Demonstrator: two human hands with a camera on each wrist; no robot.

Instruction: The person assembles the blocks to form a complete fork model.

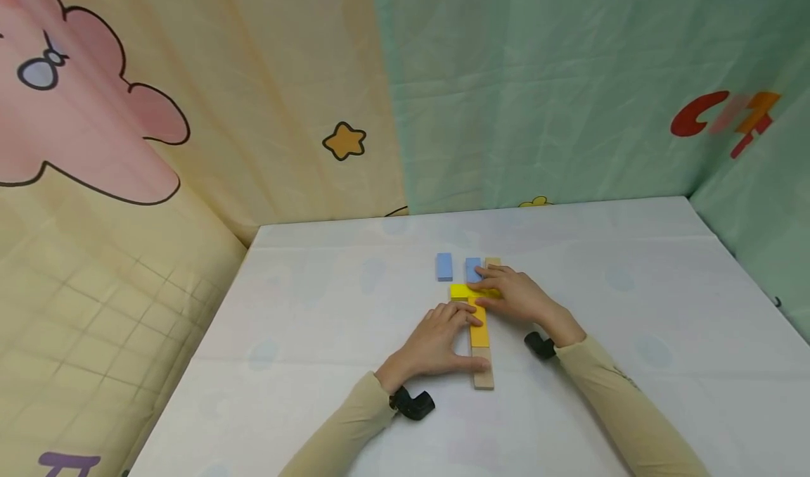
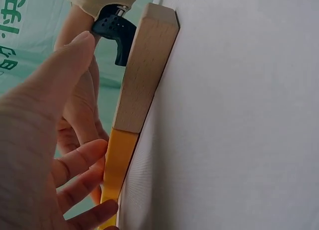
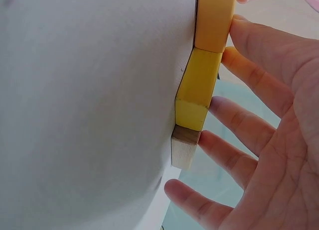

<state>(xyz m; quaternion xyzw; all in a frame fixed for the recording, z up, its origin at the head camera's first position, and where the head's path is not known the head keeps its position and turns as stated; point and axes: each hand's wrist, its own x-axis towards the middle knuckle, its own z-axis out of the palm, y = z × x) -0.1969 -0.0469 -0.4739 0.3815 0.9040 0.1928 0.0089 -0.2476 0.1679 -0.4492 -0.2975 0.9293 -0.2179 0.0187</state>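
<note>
Flat wooden blocks lie in a T-like layout on the table. A plain wood block is nearest, an orange block continues the line away from me, and a yellow block lies crosswise at its far end. My left hand is spread, its fingertips touching the orange side in the left wrist view; its thumb is over the plain block. My right hand has extended fingers on the yellow block and beside a second plain block, partly covering the crosspiece. Neither hand grips anything.
Two blue blocks, one at the left and one partly behind the right fingers, lie beyond the yellow one. White cloth covers the table. Patterned curtains hang behind it. Black wrist mounts are on both wrists.
</note>
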